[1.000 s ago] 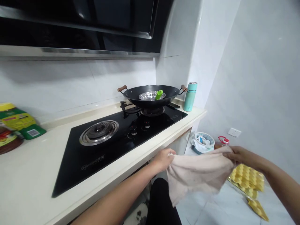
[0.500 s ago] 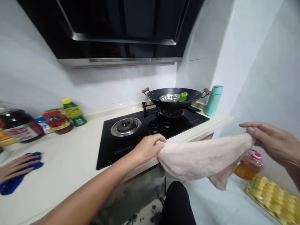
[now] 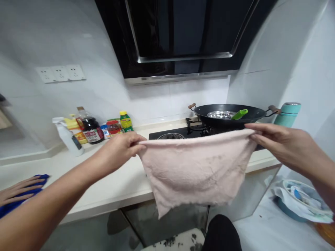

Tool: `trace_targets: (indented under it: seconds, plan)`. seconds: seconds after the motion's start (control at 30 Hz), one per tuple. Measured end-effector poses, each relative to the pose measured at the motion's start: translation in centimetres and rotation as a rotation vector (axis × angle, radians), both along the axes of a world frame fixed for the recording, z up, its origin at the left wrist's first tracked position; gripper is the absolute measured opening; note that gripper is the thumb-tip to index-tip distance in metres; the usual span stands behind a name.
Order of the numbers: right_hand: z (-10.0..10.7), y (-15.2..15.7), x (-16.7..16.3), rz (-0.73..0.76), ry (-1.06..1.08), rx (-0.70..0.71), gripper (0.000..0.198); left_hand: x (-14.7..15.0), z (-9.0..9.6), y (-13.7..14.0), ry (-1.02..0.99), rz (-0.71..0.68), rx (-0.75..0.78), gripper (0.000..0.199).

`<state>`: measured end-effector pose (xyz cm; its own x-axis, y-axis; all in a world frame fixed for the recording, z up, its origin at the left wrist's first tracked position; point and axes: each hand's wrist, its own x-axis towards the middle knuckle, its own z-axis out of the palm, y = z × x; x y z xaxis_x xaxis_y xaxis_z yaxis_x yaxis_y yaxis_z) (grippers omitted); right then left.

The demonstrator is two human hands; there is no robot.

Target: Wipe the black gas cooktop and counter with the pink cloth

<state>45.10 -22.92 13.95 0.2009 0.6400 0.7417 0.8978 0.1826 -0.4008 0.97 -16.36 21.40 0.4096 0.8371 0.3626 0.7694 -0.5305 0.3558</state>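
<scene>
Head view: pink cloth (image 3: 193,170), one, suspended before hob (image 3: 188,132), overlapping front edge of tabletop (image 3: 117,186). Wok (image 3: 220,123) beyond right end; bare tabletop left, crossed by left forearm (image 3: 68,190). Long axis side to side, lower edge downward. Grip: left hand (image 3: 121,148), right hand (image 3: 285,143), each pinching one upper corner.

Cool, diffuse light leaves the walls (image 3: 311,69) pale at right, greyer at upper left, with soft shadow under the hood (image 3: 188,31) at top centre. Its gloss mirrors 2 dark vertical bands. Wide-angle stretch tilts the flask (image 3: 286,115) at right. The central cloth (image 3: 195,167) looks clearer than the softer bin (image 3: 281,207), lower right.
</scene>
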Motion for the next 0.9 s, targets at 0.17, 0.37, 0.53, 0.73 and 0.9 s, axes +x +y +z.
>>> trace_targets:
  seconds: [0.17, 0.37, 0.53, 0.73, 0.9]
  plan:
    - [3.3, 7.7, -4.7, 0.072, -0.122, -0.037, 0.029, -3.4, 2.8, 4.5, 0.054, 0.239, 0.088, 0.025]
    - [4.0, 16.9, -9.2, 0.161, 0.005, -0.172, 0.017, -4.5, 2.0, 12.2, -0.273, 0.343, -0.139, 0.02]
    - [2.0, 21.4, -11.1, 0.186, 0.122, -0.208, 0.017, -4.4, -0.8, 16.2, -0.45, 0.347, -0.198, 0.018]
    - [0.6, 19.4, -9.9, 0.312, 0.089, -0.195, 0.015, -5.6, -3.5, 15.0, -0.523, 0.302, -0.194, 0.03]
    - [-5.1, 11.5, -6.9, 0.613, -0.016, -0.36, 0.02, -8.1, -8.5, 8.6, -0.314, 0.165, -0.342, 0.037]
